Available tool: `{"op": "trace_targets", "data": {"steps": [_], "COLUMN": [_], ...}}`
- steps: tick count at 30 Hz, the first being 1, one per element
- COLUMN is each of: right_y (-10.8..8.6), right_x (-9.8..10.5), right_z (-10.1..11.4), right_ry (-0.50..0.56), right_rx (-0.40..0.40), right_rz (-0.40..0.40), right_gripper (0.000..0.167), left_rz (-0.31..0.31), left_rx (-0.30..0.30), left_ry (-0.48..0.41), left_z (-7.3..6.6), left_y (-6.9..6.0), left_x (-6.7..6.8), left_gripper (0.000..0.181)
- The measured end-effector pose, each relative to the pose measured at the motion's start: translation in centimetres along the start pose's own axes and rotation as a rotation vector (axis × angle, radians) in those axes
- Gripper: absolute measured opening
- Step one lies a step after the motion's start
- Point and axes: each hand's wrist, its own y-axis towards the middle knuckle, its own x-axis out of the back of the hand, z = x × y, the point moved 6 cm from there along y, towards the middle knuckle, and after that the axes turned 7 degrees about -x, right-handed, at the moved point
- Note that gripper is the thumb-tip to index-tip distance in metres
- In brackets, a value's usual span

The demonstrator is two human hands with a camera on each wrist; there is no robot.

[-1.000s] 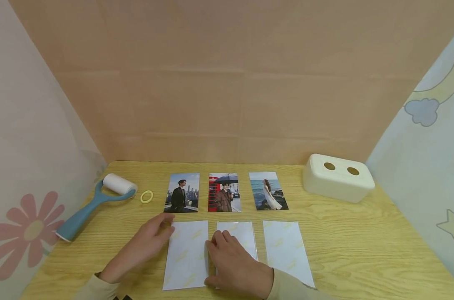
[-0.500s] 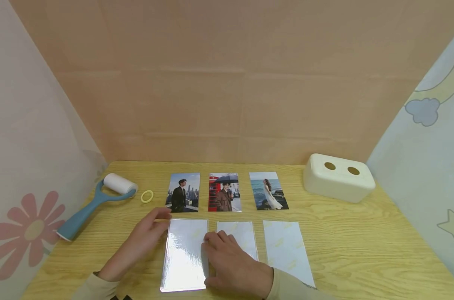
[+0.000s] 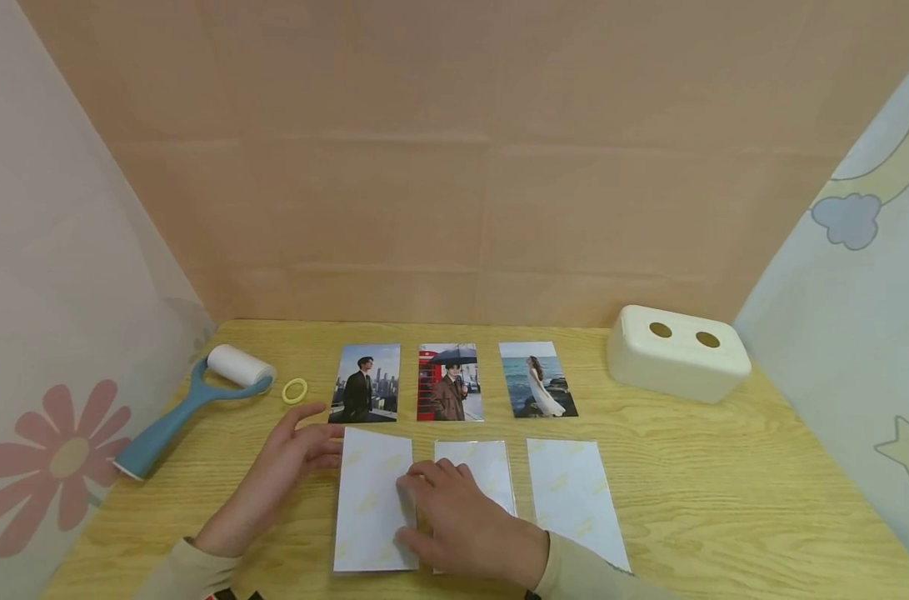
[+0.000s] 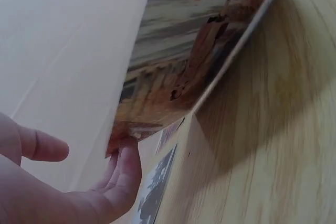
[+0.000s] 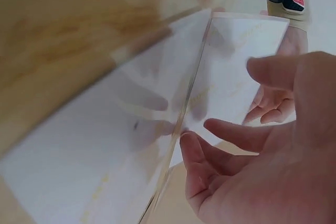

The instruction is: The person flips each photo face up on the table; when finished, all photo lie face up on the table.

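Observation:
A white card with pale yellow marks [image 3: 375,517] is tilted, its left side raised off the table and its right side low. Its glossy underside [image 4: 184,40] shows brown and grey shapes, picture or reflection I cannot tell. My left hand [image 3: 277,471] is at the card's far left corner; fingertips touch the corner from below while the thumb stands apart. Loosely bent, the fingers of my right hand [image 3: 469,525] are by the card's right edge, over a similar middle card [image 3: 484,467] that they partly hide. A third white card [image 3: 574,500] lies to the right.
Behind the cards lie three photos: a suited person [image 3: 364,383], a person with an umbrella [image 3: 450,383] and a person by the sea [image 3: 538,379]. A blue-handled lint roller [image 3: 192,408] and yellow ring [image 3: 294,391] are left; a white box with two holes [image 3: 675,358] stands right.
The left card flashed with glare half a second ago; its left side now stands higher. My left hand has shifted slightly left and away, and its thumb has spread. The right fingers have loosened.

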Motion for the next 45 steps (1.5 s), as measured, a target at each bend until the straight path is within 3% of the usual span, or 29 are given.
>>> {"op": "trace_targets", "data": {"steps": [9,16,19,24,29,45], "right_y": [-0.1,-0.4,-0.4,-0.4,-0.4,-0.9], "right_x": [0.0,0.1,0.0,0.0,0.1,1.0], "right_z": [-0.1,-0.1,-0.2,-0.1,0.1,0.0], "right_ry": [0.184,0.369,0.41,0.448,0.542,0.732], "right_rx": [-0.078,-0.129,-0.135,-0.127,-0.117,-0.115], "right_rz": [-0.029,-0.03,-0.034,-0.038,-0.013,0.018], "right_gripper": [0.058,0.071,0.072,0.074,0.074,0.064], "left_rz": [0.064,0.066,0.094,0.183,0.263,0.307], "left_rx": [0.07,0.129,0.146,0.152,0.134,0.154], "left_ry": [-0.101,-0.048,-0.071,-0.158,-0.185,-0.214], "left_z": [0.5,1.6,2.1,2.6,2.7,3.2], "left_y": [-0.4,-0.8,-0.9,-1.2,-1.5,-1.7], "left_x": [-1.2,-2.5,-3.1,-4.0,-4.7,-5.2], "left_gripper": [0.048,0.05,0.053,0.052,0.049,0.054]}}
